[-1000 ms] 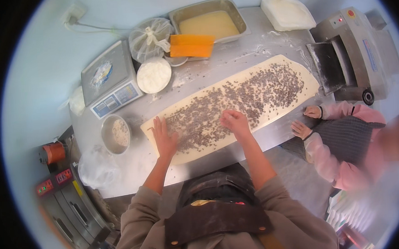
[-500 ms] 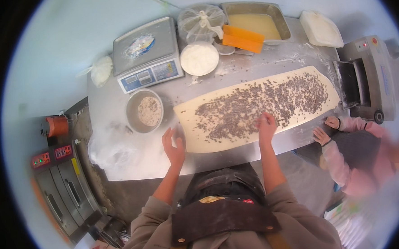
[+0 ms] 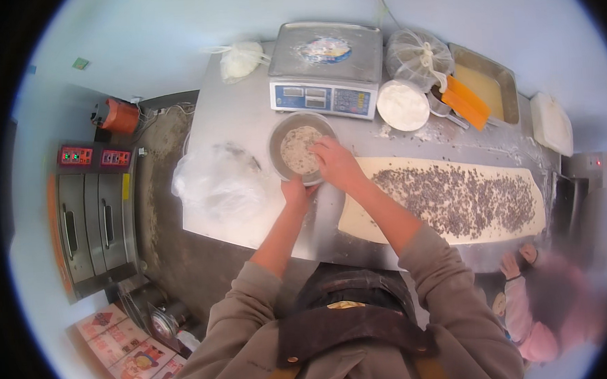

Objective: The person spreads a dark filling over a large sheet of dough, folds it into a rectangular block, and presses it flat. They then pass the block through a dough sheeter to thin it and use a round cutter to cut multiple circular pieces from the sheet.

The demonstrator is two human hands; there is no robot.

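A: Where's the metal bowl (image 3: 278, 137)?
B: Left part of the counter (image 3: 221, 125), between the scale (image 3: 289, 63) and front edge. Can't tell if it's lifted.
A: Hands?
B: Left hand (image 3: 297, 192) wraps the near side, likely to steady it. Right hand (image 3: 338, 163) over right rim, fingers bunched at the crumbly mix (image 3: 297, 151); can't tell if pinching any.
A: Dough sheet (image 3: 358, 222)?
B: Flat near front edge, toward right end, dark bits (image 3: 465, 198) on top. Bowl's just beside it, probably for short reach.

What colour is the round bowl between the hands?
The bowl is silvery grey, seen in the head view.
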